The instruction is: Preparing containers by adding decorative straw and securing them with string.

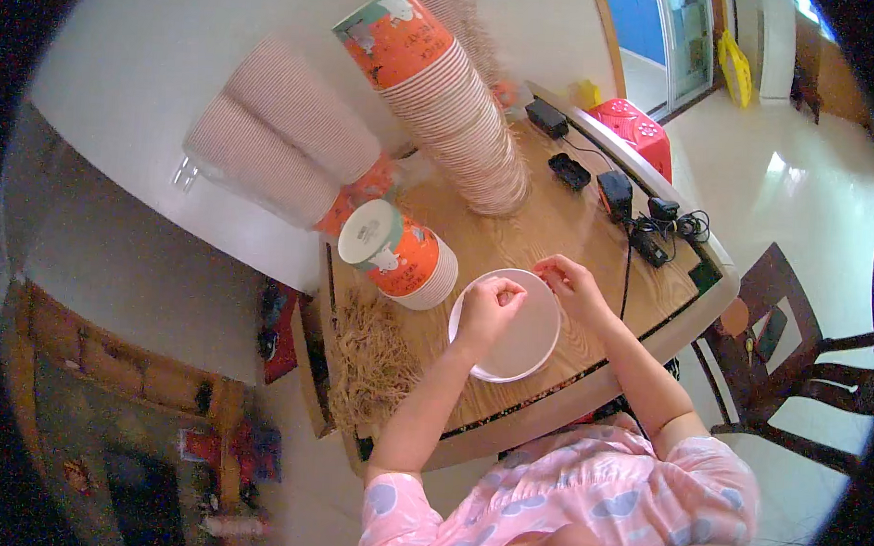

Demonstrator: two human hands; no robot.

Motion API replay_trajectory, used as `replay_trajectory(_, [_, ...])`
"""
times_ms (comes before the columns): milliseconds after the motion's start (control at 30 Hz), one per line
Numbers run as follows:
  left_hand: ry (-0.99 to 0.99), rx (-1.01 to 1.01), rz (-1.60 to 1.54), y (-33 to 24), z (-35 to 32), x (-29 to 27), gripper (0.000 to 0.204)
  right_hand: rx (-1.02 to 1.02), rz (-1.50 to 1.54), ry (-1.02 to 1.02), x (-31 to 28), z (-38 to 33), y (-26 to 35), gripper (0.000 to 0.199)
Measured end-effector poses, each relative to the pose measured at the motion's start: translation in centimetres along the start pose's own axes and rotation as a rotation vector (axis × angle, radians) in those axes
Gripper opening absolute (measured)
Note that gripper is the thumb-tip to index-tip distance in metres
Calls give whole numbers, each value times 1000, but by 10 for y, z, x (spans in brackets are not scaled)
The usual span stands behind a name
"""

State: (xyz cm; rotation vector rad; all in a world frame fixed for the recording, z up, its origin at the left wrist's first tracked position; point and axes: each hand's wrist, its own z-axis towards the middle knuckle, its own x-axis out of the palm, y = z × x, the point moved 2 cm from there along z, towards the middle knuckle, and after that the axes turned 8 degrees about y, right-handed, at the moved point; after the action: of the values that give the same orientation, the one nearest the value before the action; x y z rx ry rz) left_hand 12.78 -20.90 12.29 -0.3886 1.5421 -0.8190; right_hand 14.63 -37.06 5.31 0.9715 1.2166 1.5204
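A round tub [526, 339], white inside, stands mouth up at the table's near edge. Over its left side is my left hand [491, 311], its fingers drawn into a closed pinch. My right hand [571, 285] is at the far right of the rim, fingers curled together. Whatever is between the fingers of either hand is too small or hidden to name. Left of the tub lies a heap of tan, stringy dry fibres [371, 357]. Beyond it a short stack of orange and green paper tubs [413, 263] stands upside down.
A tall leaning stack of paper tubs [452, 110] rises at the back, with bagged stacks [278, 133] to its left. Black power adapters and cables [646, 223] lie along the table's right side. Off the right edge are a red stool [634, 131] and a dark wooden chair [781, 333].
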Motion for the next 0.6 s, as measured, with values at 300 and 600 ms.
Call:
replay_trajectory(300, [229,-166,-616,-16,-15,-11,10,-434,-271,1,-1,-39,76,25])
replay_trajectory(600, [187,-139,-602,-16,-18,-7,10,-460,-366,11,-3,-42,67,7])
